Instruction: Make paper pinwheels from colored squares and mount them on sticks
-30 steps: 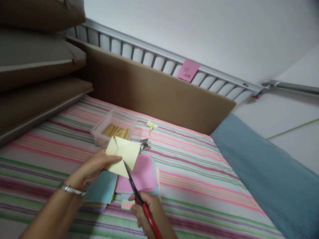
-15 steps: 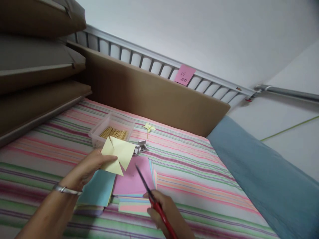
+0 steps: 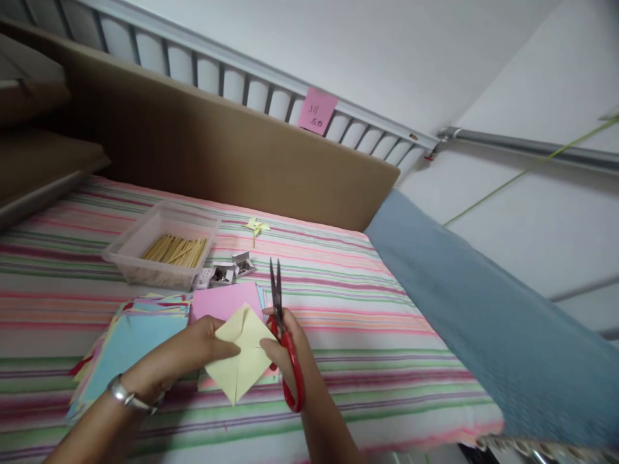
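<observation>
Left hand (image 3: 200, 343), fingers pinching yellow paper (image 3: 249, 364), right hand (image 3: 294, 345), fingers holding its edge and red scissors (image 3: 293, 361), blades (image 3: 277, 310) toward twelve o'clock

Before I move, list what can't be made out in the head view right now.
Head view: fingers of the left hand beneath the yellow paper, hidden by that paper.
Head view: the lower part of the pink sheet, covered by the yellow paper and left hand.
Head view: the lower writing on the pink note, too small and blurred.
Head view: what the small open boxes hold, too small to identify.
Head view: the brown stack, cut off by the left edge.
</observation>
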Demonstrator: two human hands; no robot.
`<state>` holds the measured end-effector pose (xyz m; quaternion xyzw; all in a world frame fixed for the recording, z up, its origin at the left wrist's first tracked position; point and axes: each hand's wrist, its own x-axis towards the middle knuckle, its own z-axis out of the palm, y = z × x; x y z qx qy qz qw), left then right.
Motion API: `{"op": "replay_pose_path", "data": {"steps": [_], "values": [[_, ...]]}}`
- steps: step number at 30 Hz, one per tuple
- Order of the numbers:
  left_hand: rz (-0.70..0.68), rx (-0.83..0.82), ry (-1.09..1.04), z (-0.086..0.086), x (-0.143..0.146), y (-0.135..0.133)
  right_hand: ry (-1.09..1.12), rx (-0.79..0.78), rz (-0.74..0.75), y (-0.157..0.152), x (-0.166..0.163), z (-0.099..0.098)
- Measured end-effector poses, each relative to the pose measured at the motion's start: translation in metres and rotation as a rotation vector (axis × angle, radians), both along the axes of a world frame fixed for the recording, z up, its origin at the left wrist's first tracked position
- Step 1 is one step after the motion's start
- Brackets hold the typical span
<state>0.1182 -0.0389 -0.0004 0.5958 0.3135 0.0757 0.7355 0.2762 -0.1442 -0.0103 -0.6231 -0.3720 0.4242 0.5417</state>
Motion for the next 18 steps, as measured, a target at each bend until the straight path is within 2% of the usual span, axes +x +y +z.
{"op": "replay_pose_path", "data": {"steps": [4, 8, 10, 13, 18], "values": [[0.246, -0.283, -0.208, 0.003, 0.007, -0.004, 0.207, 0.207, -0.191, 0.004, -0.002, -0.009], [0.467, -0.510, -0.405, -0.010, 0.025, -0.022, 0.266, 0.379, -0.418, 0.012, -0.010, -0.016], [0.480, -0.539, -0.427, -0.017, 0.034, -0.034, 0.264, 0.408, -0.442, 0.014, -0.016, -0.016], [0.498, -0.527, -0.414, -0.022, 0.042, -0.044, 0.236, 0.393, -0.402, 0.013, -0.025, -0.013], [0.559, -0.388, -0.321, -0.016, 0.029, -0.025, 0.114, 0.256, -0.287, 0.013, -0.027, -0.016]]}}
